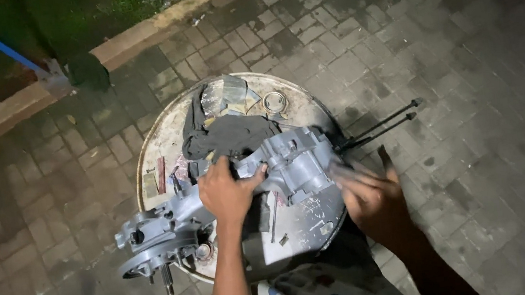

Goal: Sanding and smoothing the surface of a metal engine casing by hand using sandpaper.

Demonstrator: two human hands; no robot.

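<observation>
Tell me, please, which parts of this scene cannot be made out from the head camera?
- Right hand: motion-blurred; whether it grips anything is unclear.
- Grey engine casing: its middle is hidden under the left hand.
- Round drum top: near edge covered by the casing and arms.
- Dark rag: hides whatever lies beneath.

Open paving (pixel 463 43) all round — the drum top (pixel 164 136) crowded by engine casing (pixel 291 164), rag (pixel 227 135) and studs (pixel 383 124).

Dim night scene, lit from above; right hand (pixel 369 198) motion-blurred.
</observation>
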